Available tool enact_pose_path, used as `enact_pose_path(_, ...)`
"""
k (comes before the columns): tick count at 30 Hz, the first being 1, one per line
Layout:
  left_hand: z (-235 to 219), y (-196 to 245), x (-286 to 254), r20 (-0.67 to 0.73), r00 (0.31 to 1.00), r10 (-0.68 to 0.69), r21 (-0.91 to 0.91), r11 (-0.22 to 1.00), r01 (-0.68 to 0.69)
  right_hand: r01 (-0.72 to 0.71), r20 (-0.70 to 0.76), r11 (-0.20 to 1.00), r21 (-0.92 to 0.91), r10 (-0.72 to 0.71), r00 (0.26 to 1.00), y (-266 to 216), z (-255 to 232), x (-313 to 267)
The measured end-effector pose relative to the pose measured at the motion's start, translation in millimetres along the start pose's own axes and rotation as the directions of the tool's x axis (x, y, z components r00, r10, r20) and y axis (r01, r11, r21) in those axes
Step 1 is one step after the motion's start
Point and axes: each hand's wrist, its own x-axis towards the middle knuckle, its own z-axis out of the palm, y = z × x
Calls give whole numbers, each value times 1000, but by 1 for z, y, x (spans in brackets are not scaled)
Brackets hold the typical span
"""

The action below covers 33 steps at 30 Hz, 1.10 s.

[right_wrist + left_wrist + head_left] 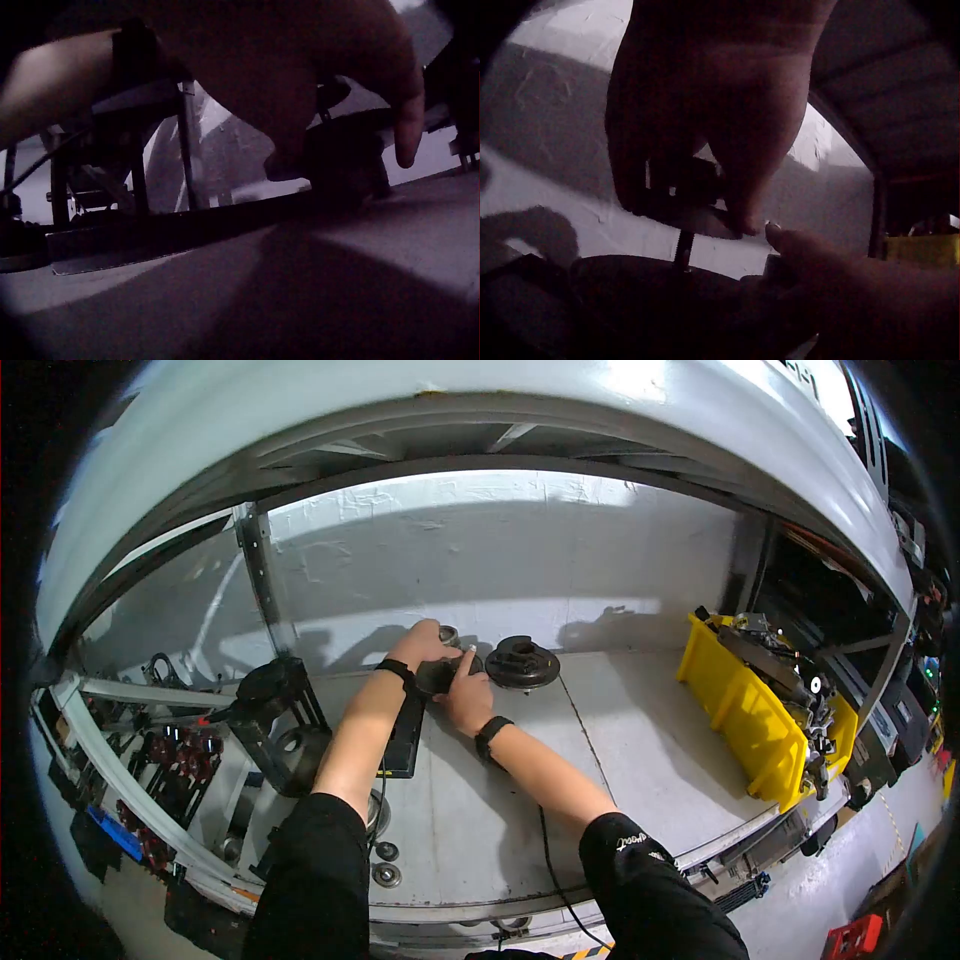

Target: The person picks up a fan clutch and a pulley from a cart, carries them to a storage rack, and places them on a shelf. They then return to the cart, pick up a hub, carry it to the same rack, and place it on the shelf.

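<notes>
My left hand [423, 648] grips a round metal piece [448, 634] from above. In the left wrist view, a threaded rod [681, 251] runs from under that piece toward a dark round housing [645, 300] below. With thumb and fingers on opposite sides, my right hand [466, 700] holds the dark housing [345, 161] low on the bench. A black flat base [403, 740] lies under and in front of the housing. To the right of both hands rests a dark disc-shaped part [522, 663] with a raised centre.
A yellow bin [745, 710] full of metal parts stands at the right. On the left are a black frame-like fixture [285, 720] and small round metal parts [386, 874] near the front edge. A black cable [548, 850] crosses the bench [640, 760]; a shelf beam [480, 420] arches overhead.
</notes>
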Motion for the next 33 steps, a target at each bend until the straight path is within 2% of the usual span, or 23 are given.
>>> enact_pose_path(2, 1, 12, -2, 16, 1000, -25, 135, 991, 22, 17, 13, 1000, 19, -17, 1000, 3, -5, -1)
enact_pose_path(4, 8, 18, 5, 34, 998, -54, 195, 980, 46, 32, 28, 999, 39, -33, 999, 8, 2, 1)
enact_pose_path(6, 11, 24, 0, 54, 995, -86, 252, 965, 70, 105, -152, 995, 4, -103, 983, 10, 2, -3)
enact_pose_path(7, 9, 30, -5, 41, 990, -132, 245, 962, 118, 102, -152, 995, 0, -100, 983, 13, -5, -4)
enact_pose_path(9, 11, 33, -11, 36, 984, -177, 235, 958, 164, 141, 88, 978, 152, -155, 984, 20, -19, -3)
enact_pose_path(10, 12, 30, -10, 32, 990, -140, 263, 957, 126, 138, 89, 980, 146, -152, 984, 23, -25, -2)
enact_pose_path(11, 14, 27, -10, 34, 994, -105, 290, 953, 91, 192, 108, 966, 173, -213, 971, 26, -29, -5)
enact_pose_path(12, 15, 27, -13, 44, 993, -107, 284, 955, 91, 244, 127, 948, 203, -272, 954, 30, -31, -7)
enact_pose_path(13, 12, 30, -16, 17, 992, -122, 231, 966, 115, 237, 137, 951, 200, -267, 954, 29, -40, -11)
enact_pose_path(15, 8, 33, -23, 5, 989, -146, 171, 975, 143, 318, 286, 945, 78, -327, 901, 30, -55, -22)
enact_pose_path(16, 3, 37, -25, 15, 993, -114, 183, 977, 109, 419, 216, 901, 110, -433, 875, 34, -53, -27)
enact_pose_path(17, -3, 40, -27, 25, 996, -81, 195, 978, 75, 414, 225, 903, 114, -429, 875, 41, -54, -34)
enact_pose_path(19, -11, 46, -34, 15, 997, -74, 189, 979, 70, 377, 348, 918, 119, -395, 850, 30, -110, -77)
enact_pose_path(20, -16, 50, -38, 41, 997, -68, 168, 984, 60, 381, 430, 918, 110, -390, 814, 27, -124, -87)
enact_pose_path(23, -8, 25, -20, 79, 997, -18, 162, 987, 5, 423, 410, 894, 150, -446, 796, 37, -136, -123)
enact_pose_path(25, -8, 33, -24, -44, 997, 56, 210, 977, -45, 399, 446, 906, 141, -418, 792, 34, -154, -150)
enact_pose_path(26, -12, 41, -31, -58, 998, 3, 236, 972, 11, 401, 448, 892, 207, -451, 772, 34, -162, -163)
enact_pose_path(27, -16, 48, -35, -49, 999, 6, 232, 973, 6, 401, 449, 875, 272, -484, 751, 34, -168, -176)
enact_pose_path(29, -18, 56, -37, -175, 979, 102, 361, 932, -33, 388, 424, 859, 333, -504, 753, 36, -177, -203)
enact_pose_path(31, -35, 84, -46, -111, 985, 132, 333, 939, -88, 377, 355, 808, 453, -551, 755, 43, -183, -230)
enact_pose_path(32, -40, 98, -54, -59, 985, 160, 305, 943, -135, 447, 283, 748, 491, -622, 730, 52, -184, -244)
enact_pose_path(33, -41, 117, -64, -37, 986, 162, 306, 941, -143, 429, 286, 752, 501, -611, 738, 60, -192, -259)
